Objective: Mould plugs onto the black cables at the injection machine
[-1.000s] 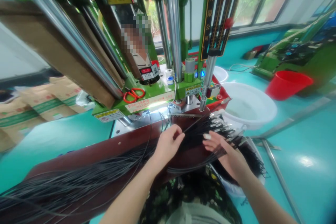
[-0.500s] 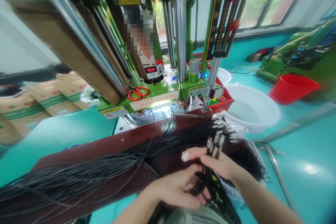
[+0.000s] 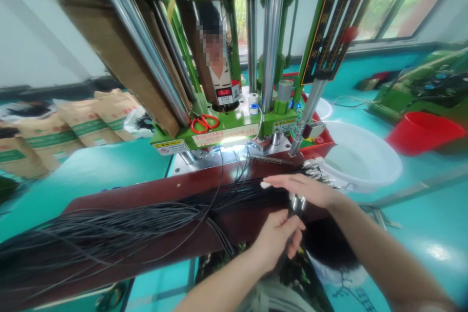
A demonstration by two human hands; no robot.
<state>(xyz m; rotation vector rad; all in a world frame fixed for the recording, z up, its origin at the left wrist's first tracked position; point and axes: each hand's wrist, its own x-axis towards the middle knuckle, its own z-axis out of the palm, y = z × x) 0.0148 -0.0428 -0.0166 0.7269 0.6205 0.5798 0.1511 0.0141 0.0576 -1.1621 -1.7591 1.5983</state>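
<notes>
My left hand (image 3: 280, 236) is closed around a small bunch of black cables (image 3: 297, 204), whose silvery ends point up past the fingers. Just above those ends, my right hand (image 3: 310, 189) is held flat with its fingers stretched to the left and nothing gripped; a white covering shows on one fingertip. Beyond the hands, a long bundle of black cables (image 3: 120, 229) lies along the dark red table (image 3: 120, 190), its pale connector ends (image 3: 318, 171) at the right. A few thin cables run from the bundle to the lit metal plate (image 3: 212, 156) of the green machine.
Red-handled scissors (image 3: 204, 124) rest on the green machine (image 3: 237, 129). To the right are a white basin (image 3: 365, 156), a red bucket (image 3: 420, 131) and a metal rail. Paper sacks (image 3: 51, 136) stand at the left. Black cables fill a container beneath my right forearm.
My right hand has let go of the small bunch and moved up, its fingers now flat above the ends. My left hand has closed round the cables. The view has shifted left.
</notes>
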